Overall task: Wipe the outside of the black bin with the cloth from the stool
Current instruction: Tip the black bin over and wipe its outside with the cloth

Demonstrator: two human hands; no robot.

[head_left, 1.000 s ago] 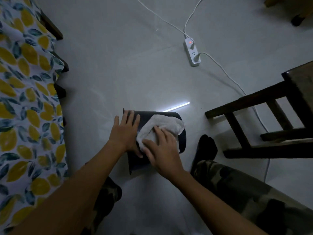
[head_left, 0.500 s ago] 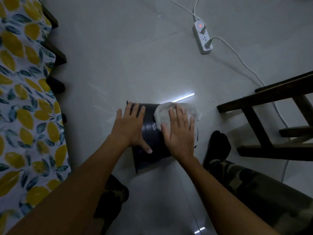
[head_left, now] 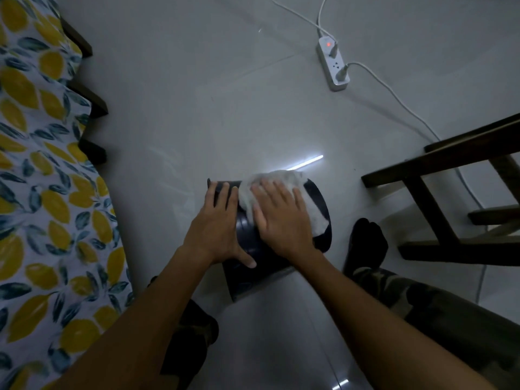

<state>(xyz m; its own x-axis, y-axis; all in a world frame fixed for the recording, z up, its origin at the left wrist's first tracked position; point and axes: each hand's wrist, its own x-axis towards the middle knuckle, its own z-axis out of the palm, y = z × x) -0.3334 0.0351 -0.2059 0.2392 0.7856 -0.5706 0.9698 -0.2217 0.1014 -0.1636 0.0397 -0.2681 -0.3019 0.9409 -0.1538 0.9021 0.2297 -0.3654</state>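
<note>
On the glossy tiled floor (head_left: 197,108), the smooth, rounded black bin (head_left: 253,266) lies sideways, left hand (head_left: 216,229) flat, fingers spread, right hand (head_left: 284,220) pressing the crumpled white cloth (head_left: 315,215), fingers spread.

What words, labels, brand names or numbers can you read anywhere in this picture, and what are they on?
None can be read.
Power strip: only a lit red indicator, no legible marking.
Black bin: faint pale marks on its side, too dim and blurred to read.
Cloth, leaf-print fabric: no text.
</note>
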